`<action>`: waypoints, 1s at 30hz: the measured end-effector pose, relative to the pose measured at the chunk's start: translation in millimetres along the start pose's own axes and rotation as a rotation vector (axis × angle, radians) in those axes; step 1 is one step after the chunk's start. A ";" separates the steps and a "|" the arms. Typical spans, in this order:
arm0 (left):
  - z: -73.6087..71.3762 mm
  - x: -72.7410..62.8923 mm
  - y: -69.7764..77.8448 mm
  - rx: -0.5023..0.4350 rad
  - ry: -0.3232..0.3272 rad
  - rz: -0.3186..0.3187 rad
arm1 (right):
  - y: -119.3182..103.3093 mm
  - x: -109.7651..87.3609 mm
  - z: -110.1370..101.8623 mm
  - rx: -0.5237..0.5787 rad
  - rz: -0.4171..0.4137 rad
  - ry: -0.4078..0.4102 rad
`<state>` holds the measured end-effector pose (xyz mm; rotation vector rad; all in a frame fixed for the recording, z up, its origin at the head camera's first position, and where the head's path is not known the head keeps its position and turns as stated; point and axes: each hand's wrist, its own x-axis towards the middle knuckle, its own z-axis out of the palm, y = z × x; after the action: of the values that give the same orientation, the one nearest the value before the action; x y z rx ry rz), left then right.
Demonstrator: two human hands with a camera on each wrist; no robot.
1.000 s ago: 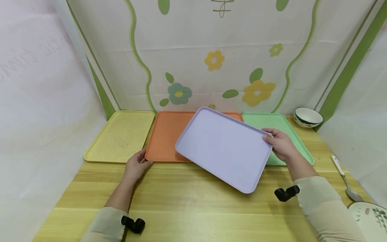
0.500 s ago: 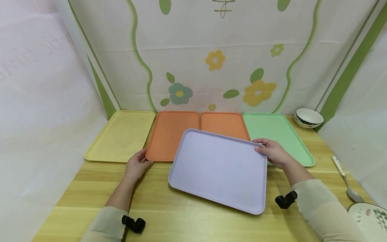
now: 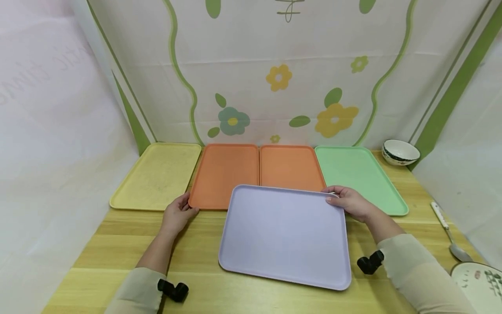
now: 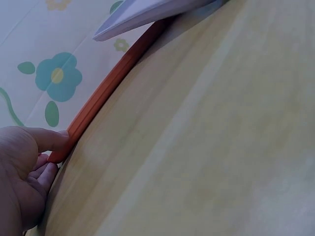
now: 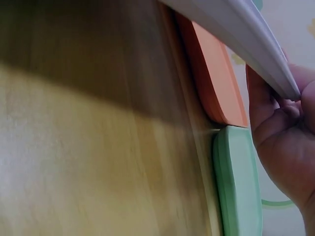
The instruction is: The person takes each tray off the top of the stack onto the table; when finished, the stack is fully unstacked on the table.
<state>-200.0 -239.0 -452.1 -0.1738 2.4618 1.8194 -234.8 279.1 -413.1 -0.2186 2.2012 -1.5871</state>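
My right hand [image 3: 351, 204] grips a lavender rectangular tray [image 3: 284, 237] by its far right corner, thumb on top and fingers underneath. In the right wrist view, the tray's pale edge [image 5: 241, 37] is raised above the wooden table. It covers the near part of two orange trays in the head view. At the near left corner of the left orange tray [image 3: 225, 174], my left hand [image 3: 176, 216] pinches the rim between thumb and fingers. The left wrist view shows the thumb on that tray's orange edge [image 4: 106, 91].
A yellow tray [image 3: 157, 176] lies at the left; the second orange tray [image 3: 290, 168] and a green tray [image 3: 358, 179] lie to the right, against the patterned backdrop. A bowl [image 3: 400, 151], a spoon [image 3: 456, 252] and a patterned plate [image 3: 478, 285] are along the right side.
My right hand has brought the lavender tray down toward the near side and turned it straighter, uncovering more of both orange trays. The left hand has stayed in place.
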 end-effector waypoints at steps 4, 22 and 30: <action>0.2 -0.7 0.6 -0.001 0.000 -0.007 | -0.2 1.4 3.3 -0.113 -0.011 -0.006; 0.5 -0.5 -0.1 -0.004 0.006 0.003 | 2.6 3.2 25.4 -0.488 -0.055 0.106; 1.7 -0.2 -2.4 -0.003 0.010 0.019 | 9.6 4.5 29.3 -0.497 -0.070 0.079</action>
<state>-199.5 -238.0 -454.8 -0.1608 2.4759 1.8343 -225.6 255.3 -430.9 -0.3841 2.6449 -1.0679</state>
